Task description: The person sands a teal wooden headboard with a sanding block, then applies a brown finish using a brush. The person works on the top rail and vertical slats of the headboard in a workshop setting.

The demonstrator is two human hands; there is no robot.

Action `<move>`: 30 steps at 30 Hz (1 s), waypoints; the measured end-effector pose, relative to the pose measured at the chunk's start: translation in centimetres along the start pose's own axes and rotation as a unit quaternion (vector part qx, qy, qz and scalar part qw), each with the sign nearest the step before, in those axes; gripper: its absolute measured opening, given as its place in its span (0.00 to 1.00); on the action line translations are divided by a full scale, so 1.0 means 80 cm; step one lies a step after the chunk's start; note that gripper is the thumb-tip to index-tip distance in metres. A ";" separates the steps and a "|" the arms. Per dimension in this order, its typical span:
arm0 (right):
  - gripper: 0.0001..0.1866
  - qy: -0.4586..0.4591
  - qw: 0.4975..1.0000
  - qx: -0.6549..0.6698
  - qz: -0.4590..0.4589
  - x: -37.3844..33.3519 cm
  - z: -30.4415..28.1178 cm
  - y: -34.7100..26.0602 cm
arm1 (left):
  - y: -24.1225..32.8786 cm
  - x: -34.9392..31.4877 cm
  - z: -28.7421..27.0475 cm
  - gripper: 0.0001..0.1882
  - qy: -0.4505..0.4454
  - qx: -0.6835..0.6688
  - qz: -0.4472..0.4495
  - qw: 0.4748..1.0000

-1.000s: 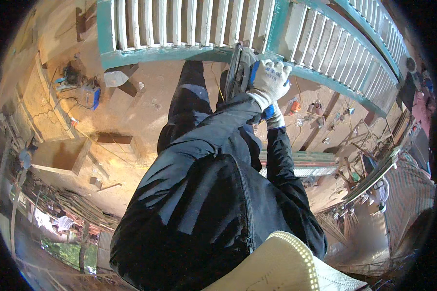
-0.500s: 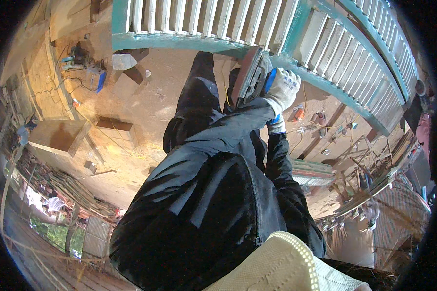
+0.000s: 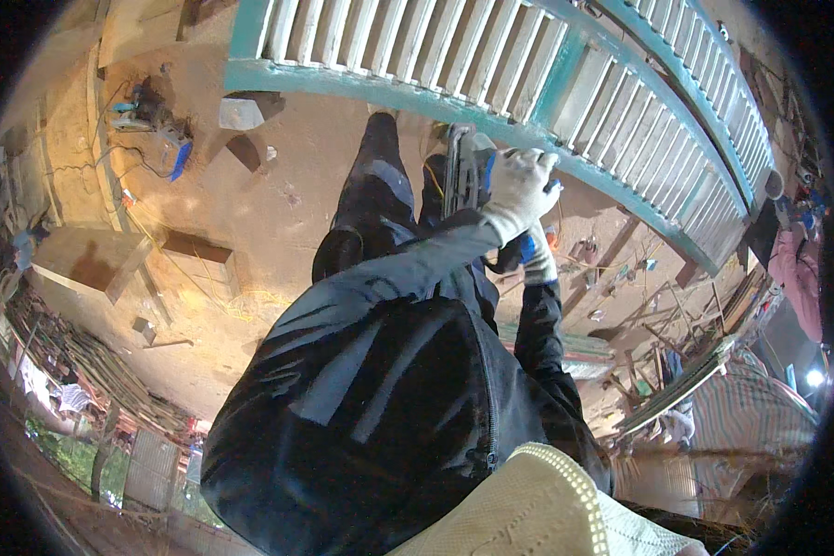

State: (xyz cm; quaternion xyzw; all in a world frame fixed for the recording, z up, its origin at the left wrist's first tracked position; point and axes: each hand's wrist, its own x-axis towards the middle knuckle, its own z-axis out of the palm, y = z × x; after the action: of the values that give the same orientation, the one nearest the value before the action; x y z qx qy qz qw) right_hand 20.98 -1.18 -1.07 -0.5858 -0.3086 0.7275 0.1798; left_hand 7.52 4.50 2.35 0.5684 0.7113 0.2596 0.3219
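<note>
In the head view, the left hand (image 3: 521, 188), in a white knit glove with blue coating, curls its fingers over the front of a dark grey handheld power tool with a long flat sole (image 3: 461, 174). The right hand (image 3: 537, 260), gloved alike and lower down, closes around its rear grip; its fingertips are hidden.

Half a second ago the tool's far end overlapped the near rail of the teal-framed wooden shutter with white louvres (image 3: 343, 79), showing a reddish-brown face. Now that face is turned out of sight and the far end sits just beside the rail's near edge; contact cannot be told. Both hands remain on the tool.

A second teal louvred shutter (image 3: 700, 60) lies beyond, far right. The dark-trousered leg (image 3: 375, 181) stands left of the tool, covering floor. Far left are a pale grey angular block (image 3: 241, 113) and a blue corded machine (image 3: 178, 159); nearer left, an open wooden box (image 3: 93, 264) beside a reddish-brown block (image 3: 199, 261). Near right, the right sleeve (image 3: 539, 324) partly covers a stack of teal slatted pieces (image 3: 574, 347). A cream perforated cloth (image 3: 519, 505) blocks the nearest edge.
</note>
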 end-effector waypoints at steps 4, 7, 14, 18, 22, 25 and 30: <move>0.23 -0.031 0.971 -0.224 0.074 -0.013 0.012 -0.068 | -0.001 -0.017 -0.080 0.27 0.075 -0.191 -0.067 0.976; 0.32 -0.051 0.896 -0.435 -0.069 -0.014 0.067 -0.141 | -0.037 -0.049 -0.113 0.31 0.099 -0.256 -0.083 0.958; 0.37 -0.110 0.758 -0.630 -0.128 0.060 0.190 -0.141 | -0.162 -0.056 -0.174 0.24 0.161 -0.268 -0.187 0.931; 0.30 -0.116 0.760 -0.584 -0.260 0.100 0.305 -0.133 | -0.238 -0.055 -0.244 0.17 0.278 -0.314 -0.246 0.874; 0.27 -0.143 0.729 -0.603 -0.290 0.125 0.397 -0.135 | -0.283 -0.032 -0.316 0.13 0.336 -0.168 -0.274 0.885; 0.30 -0.150 0.729 -0.615 -0.261 0.125 0.414 -0.150 | -0.273 -0.021 -0.348 0.13 0.280 -0.108 -0.299 0.906; 0.33 -0.148 0.821 -0.531 -0.149 0.094 0.321 -0.211 | -0.228 0.012 -0.280 0.10 0.228 -0.252 -0.070 0.938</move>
State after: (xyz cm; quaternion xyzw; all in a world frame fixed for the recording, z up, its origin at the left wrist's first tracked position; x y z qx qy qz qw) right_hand -7.31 9.96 7.67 -0.4225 -0.7535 0.4936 -0.1006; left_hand -21.17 1.37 3.51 0.3433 0.7148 0.5298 0.3008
